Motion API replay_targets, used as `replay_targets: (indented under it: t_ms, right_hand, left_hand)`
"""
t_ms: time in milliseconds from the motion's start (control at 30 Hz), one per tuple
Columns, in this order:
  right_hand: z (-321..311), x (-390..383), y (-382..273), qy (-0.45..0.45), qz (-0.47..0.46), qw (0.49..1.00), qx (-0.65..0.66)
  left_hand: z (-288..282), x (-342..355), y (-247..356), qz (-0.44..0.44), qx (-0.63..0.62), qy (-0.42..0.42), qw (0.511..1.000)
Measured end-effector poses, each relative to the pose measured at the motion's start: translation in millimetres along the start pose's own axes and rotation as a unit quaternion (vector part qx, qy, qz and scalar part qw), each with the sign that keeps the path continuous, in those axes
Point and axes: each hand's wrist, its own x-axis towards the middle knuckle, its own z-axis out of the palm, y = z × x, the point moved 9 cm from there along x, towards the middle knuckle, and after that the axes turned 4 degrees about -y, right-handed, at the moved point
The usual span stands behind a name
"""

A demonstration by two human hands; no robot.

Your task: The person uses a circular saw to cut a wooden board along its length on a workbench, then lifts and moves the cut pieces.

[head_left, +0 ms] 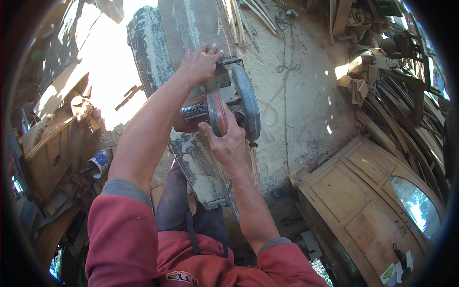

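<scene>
A red circular saw (195, 112) with a dark grey blade guard (248, 100) sits on a long wooden board (167, 14) on the workbench. My right hand (228, 141) is wrapped round the saw's red handle from behind. Just ahead of the saw's base plate, my left hand (198, 63) lies with its fingers stretched out on the board, its edge close to the plate. The guard runs along the board's right edge. The blade is hidden by the guard. Pale sawdust covers parts of the dusty bench top (196, 167).
A cord (286, 95) trails over the dusty floor on the right. Thin wood strips (256, 14) lie beyond the bench. A panelled wooden cabinet door with an oval mirror (416, 205) is at the lower right. Stacked timber (401, 115) lines the right; a blue-and-white can (99, 162) stands at left.
</scene>
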Motion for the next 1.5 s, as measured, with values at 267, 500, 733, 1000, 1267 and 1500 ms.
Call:
replay_targets:
  t_ms: [267, 500, 733, 1000, 1267, 1500]
  right_hand:
    - [5.4, 12.7, -3.9, -0.009, 0.012, 1.0, 0.004]
    - [7.8, 22.6, -6.2, -0.009, 0.014, 1.0, -0.003]
    - [7.1, 22.9, -10.2, -0.005, 0.023, 1.0, -0.012]
    - [-1.9, 20.7, -2.4, -0.001, 0.047, 0.999, -0.018]
    - [4.8, 23.6, -14.9, -0.005, 0.016, 1.0, 0.002]
    - [14.8, 22.2, -6.0, -0.016, 0.037, 0.999, -0.006]
  left_hand:
    - [-7.7, 5.8, -9.4, -0.034, -0.07, -0.036, 0.996]
    - [-11.7, 11.7, -20.6, -0.012, -0.09, -0.048, 0.995]
    - [-26.5, -7.1, -19.5, 0.02, -0.121, -0.06, 0.991]
    - [25.5, -258.9, 27.5, -0.027, -0.353, 0.417, 0.837]
    - [174.7, -225.6, 241.1, 0.29, -0.245, 0.113, 0.918]
    - [191.1, -208.0, 253.6, 0.334, -0.087, 0.155, 0.926]
